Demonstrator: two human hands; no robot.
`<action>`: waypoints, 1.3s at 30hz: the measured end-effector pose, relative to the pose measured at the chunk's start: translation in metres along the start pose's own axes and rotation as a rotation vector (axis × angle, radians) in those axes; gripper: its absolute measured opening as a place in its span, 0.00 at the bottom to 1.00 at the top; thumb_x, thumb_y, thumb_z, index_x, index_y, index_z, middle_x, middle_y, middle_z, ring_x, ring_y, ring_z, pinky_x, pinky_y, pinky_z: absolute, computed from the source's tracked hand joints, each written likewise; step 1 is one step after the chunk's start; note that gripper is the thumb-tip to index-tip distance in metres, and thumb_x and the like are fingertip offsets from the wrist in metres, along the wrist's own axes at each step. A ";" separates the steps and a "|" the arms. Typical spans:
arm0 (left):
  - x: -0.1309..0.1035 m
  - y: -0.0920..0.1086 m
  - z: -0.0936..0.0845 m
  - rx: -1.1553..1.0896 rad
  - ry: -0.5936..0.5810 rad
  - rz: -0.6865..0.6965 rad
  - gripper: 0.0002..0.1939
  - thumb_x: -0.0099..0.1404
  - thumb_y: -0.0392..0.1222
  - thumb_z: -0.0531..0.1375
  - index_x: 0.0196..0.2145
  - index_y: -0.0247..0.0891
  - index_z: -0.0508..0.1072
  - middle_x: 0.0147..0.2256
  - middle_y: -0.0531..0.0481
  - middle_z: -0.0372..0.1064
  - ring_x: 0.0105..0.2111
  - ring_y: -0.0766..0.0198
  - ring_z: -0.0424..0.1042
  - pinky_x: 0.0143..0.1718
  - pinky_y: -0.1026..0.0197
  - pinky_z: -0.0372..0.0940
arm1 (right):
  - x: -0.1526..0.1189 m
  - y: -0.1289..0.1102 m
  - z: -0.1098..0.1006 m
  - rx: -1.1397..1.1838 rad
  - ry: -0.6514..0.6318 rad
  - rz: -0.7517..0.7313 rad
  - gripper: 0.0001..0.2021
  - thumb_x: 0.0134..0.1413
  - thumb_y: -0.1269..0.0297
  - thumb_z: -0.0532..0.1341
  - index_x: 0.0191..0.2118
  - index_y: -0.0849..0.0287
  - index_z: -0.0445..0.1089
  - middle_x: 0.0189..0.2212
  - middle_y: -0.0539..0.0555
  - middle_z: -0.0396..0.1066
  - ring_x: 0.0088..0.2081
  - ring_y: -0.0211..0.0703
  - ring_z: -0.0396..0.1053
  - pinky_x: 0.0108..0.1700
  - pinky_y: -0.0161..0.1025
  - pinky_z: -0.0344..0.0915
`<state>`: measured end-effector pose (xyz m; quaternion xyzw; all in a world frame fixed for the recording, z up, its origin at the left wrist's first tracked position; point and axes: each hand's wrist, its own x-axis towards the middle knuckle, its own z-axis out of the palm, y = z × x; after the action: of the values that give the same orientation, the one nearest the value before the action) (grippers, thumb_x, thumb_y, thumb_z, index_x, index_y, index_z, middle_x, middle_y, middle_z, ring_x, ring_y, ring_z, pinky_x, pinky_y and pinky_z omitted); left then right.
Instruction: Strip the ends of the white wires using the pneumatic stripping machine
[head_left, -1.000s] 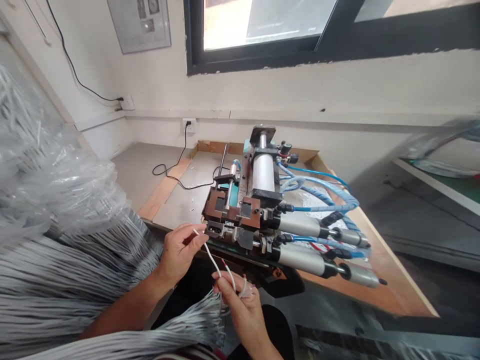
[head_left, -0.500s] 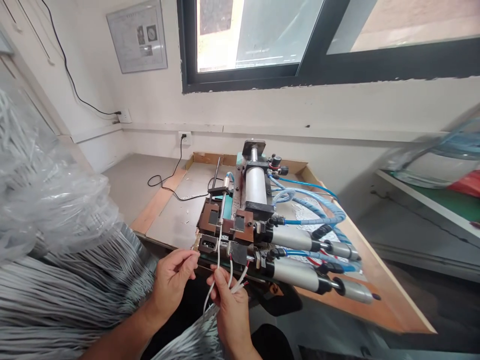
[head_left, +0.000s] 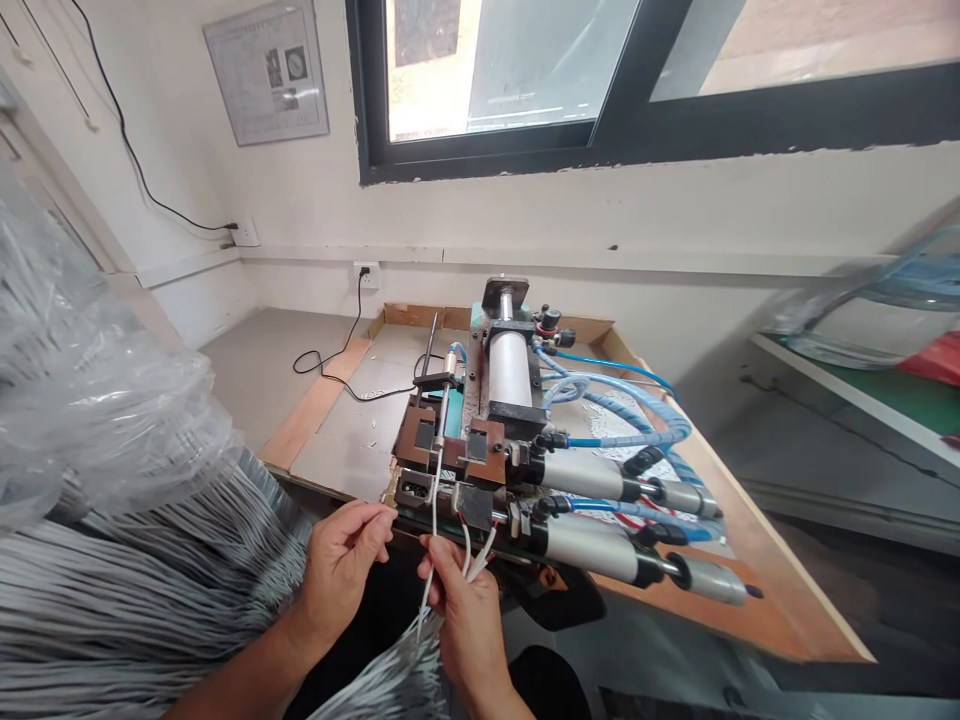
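Observation:
My right hand (head_left: 466, 605) is closed on white cables (head_left: 434, 515) in front of a pneumatic machine (head_left: 480, 450). One cable runs up from the fingers to the machine's thin metal rod between two brown jaw blocks (head_left: 418, 437). Other cables rise beside the thumb, and a bit of red wire shows near their ends by the lower dark block (head_left: 475, 505). My left hand (head_left: 346, 560) hovers at the machine's front left corner, thumb and forefinger pinched together. What they hold, if anything, is too small to make out.
Bundles of grey-white cables (head_left: 150, 600), partly under clear plastic wrap (head_left: 112, 400), fill the left side. More cable (head_left: 386, 685) lies below my right hand. Blue air hoses (head_left: 637, 425) loop behind the silver cylinders (head_left: 592, 540). A wooden border (head_left: 795, 600) edges the bench; a shelf (head_left: 855, 400) stands right.
Both hands keep nearly the same places and grips. The cables by my right hand have shifted slightly, their ends now closer to the lower dark block. The view has moved a little.

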<state>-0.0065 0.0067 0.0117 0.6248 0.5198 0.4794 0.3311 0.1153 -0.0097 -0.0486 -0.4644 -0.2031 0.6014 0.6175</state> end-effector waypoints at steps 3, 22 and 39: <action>-0.001 0.001 0.000 -0.002 -0.007 0.004 0.10 0.59 0.41 0.54 0.30 0.35 0.74 0.22 0.53 0.65 0.19 0.70 0.64 0.23 0.66 0.62 | 0.000 -0.005 0.002 0.021 0.026 0.026 0.13 0.38 0.57 0.65 0.25 0.64 0.72 0.14 0.47 0.62 0.14 0.28 0.48 0.17 0.30 0.41; -0.010 -0.002 0.001 -0.258 -0.183 -0.237 0.14 0.58 0.45 0.55 0.37 0.32 0.73 0.25 0.50 0.70 0.20 0.69 0.64 0.21 0.66 0.61 | -0.029 0.009 -0.022 -0.283 -0.224 -0.013 0.14 0.41 0.54 0.63 0.27 0.63 0.73 0.15 0.48 0.61 0.17 0.31 0.49 0.20 0.32 0.44; -0.053 -0.028 -0.009 -0.639 -0.435 -0.499 0.21 0.49 0.50 0.62 0.38 0.33 0.73 0.31 0.45 0.70 0.26 0.65 0.68 0.22 0.66 0.61 | -0.076 0.039 -0.034 0.110 -0.450 0.390 0.14 0.40 0.55 0.65 0.24 0.63 0.69 0.12 0.45 0.59 0.13 0.26 0.43 0.16 0.30 0.37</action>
<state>-0.0245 -0.0385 -0.0249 0.4332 0.3987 0.3790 0.7140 0.1061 -0.0974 -0.0736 -0.3154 -0.2090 0.8067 0.4541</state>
